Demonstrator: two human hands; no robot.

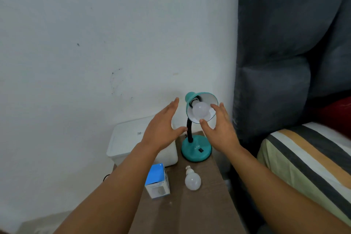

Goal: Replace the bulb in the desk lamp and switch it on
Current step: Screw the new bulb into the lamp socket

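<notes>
- We see a white bulb (pixel 201 112) seated in the shade of the teal lamp (pixel 196 150), which stands at the far end of the table (pixel 191 207).
- Our right hand (pixel 220 129) has fingers spread around the shade's rim; whether the thumb touches the bulb we cannot tell.
- Our left hand (pixel 161 129) hovers flat beside the lamp, fingers straight, holding nothing.
- A spare bulb (pixel 192 180) lies nearer us, beside a blue box (pixel 157 181).
- A white bin (pixel 131 138) stands left of the table.

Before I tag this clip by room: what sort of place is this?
Most likely a bedroom corner. A bed with a striped sheet and a padded grey headboard stands beside a narrow brown bedside table that carries a teal desk lamp.
</notes>
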